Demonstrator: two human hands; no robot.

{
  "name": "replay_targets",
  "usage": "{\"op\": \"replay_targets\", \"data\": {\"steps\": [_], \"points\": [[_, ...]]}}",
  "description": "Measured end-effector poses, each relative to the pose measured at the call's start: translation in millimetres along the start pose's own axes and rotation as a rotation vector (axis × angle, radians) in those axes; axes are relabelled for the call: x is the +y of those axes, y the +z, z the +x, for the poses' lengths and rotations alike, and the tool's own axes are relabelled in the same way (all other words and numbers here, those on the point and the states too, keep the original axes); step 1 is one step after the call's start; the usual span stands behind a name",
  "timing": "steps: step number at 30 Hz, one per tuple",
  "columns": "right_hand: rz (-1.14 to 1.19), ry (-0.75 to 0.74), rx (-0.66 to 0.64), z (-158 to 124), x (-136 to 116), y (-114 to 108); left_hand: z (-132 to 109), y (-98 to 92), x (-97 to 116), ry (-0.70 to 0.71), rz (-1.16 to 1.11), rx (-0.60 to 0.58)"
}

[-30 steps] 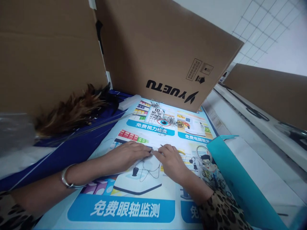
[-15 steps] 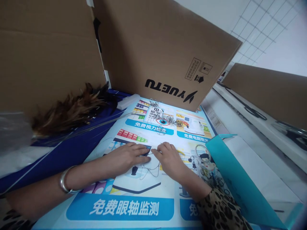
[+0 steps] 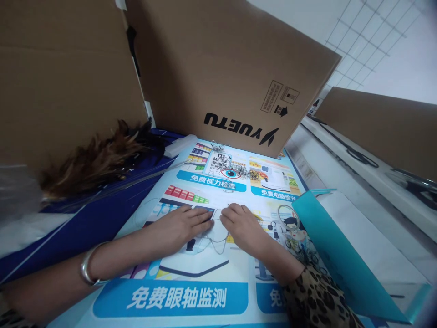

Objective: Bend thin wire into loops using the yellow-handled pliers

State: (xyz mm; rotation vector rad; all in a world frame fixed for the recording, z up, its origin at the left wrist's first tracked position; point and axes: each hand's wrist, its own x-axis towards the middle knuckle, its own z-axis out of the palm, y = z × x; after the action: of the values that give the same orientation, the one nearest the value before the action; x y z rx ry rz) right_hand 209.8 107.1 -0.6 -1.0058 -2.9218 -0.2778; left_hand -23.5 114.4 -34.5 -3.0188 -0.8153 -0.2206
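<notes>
On the printed poster sheet (image 3: 218,196), a thin, pale strand of wire or cord (image 3: 220,250) hangs in a loose loop below my fingers. My left hand (image 3: 186,225) comes in from the left, fingers close together and low over the sheet, fingertips and thumb on one part of the strand. Opposite it, my right hand (image 3: 244,228) is pinched closed, with the strand running into its fingertips. A small gap separates the two hands. What exactly lies between the fingertips is too fine to make out.
Tangled wire pieces (image 3: 239,171) lie farther up the sheet. At right are a metal ring (image 3: 288,216), small dark rings (image 3: 307,255) and a teal folder (image 3: 341,259). Brown feathers (image 3: 95,159) lie left on blue cloth. Cardboard (image 3: 232,68) stands behind.
My right hand's fingers have curled in more and shifted slightly, while my left hand stays nearly in place. The view has drifted a little.
</notes>
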Motion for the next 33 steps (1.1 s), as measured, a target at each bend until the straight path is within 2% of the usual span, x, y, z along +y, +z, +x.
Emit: {"op": "replay_targets", "data": {"steps": [6, 16, 23, 26, 33], "points": [[0.013, -0.073, -0.022, -2, 5, -3, -1, 2.6, 1, -0.025, 0.014, -0.014], [0.043, -0.074, -0.027, -3, 5, -4, -1, 2.0, 2, -0.049, 0.009, -0.020], [0.153, 0.000, 0.097, -10, 9, 13, -4, 6.2, -2, -0.024, -0.048, 0.066], [0.206, 0.058, 0.134, -13, 12, 15, -5, 8.5, -4, -0.053, -0.066, 0.068], [0.274, 0.197, 0.046, -15, 9, 7, -3, 11.7, -5, -0.070, -0.096, 0.092]]}}
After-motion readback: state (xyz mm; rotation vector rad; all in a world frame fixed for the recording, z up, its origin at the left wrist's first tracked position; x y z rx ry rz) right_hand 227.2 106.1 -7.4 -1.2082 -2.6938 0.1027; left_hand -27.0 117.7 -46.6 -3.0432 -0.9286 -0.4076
